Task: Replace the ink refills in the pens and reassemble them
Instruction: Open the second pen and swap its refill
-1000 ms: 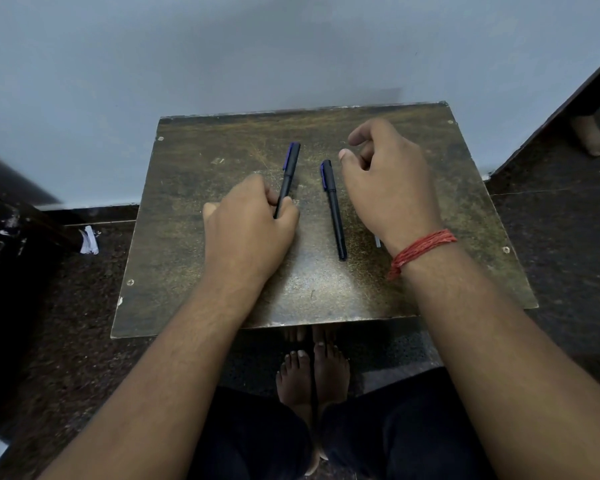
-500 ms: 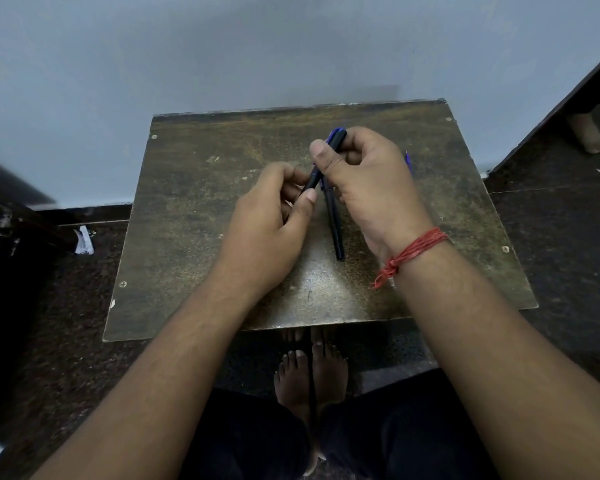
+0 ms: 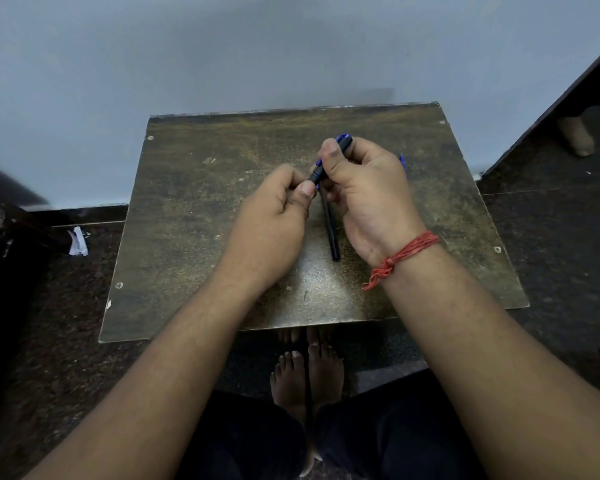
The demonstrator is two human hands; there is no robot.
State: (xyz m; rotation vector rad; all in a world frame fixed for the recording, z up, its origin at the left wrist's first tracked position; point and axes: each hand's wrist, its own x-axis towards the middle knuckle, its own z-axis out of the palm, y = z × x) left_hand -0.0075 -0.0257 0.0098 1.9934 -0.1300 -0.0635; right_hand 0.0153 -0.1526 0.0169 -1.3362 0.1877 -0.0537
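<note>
A black pen with a blue clip (image 3: 321,170) is held in the air above the small worn table (image 3: 194,237). My right hand (image 3: 364,195) grips its upper, capped end, and my left hand (image 3: 274,216) pinches its lower end between thumb and fingers. A second black pen (image 3: 330,230) lies on the table between my hands, its upper part hidden behind the right hand. A thin blue piece (image 3: 401,160) peeks out from behind my right hand; too little shows to tell what it is.
The table stands against a pale wall (image 3: 291,46). A scrap of white paper (image 3: 77,241) lies on the dark floor at the left. My bare feet (image 3: 307,375) show below the table's front edge. Dark furniture edges both sides.
My left hand has lifted the left pen off the table and my right hand has come over and gripped its upper end. The other pen has stayed in place.
</note>
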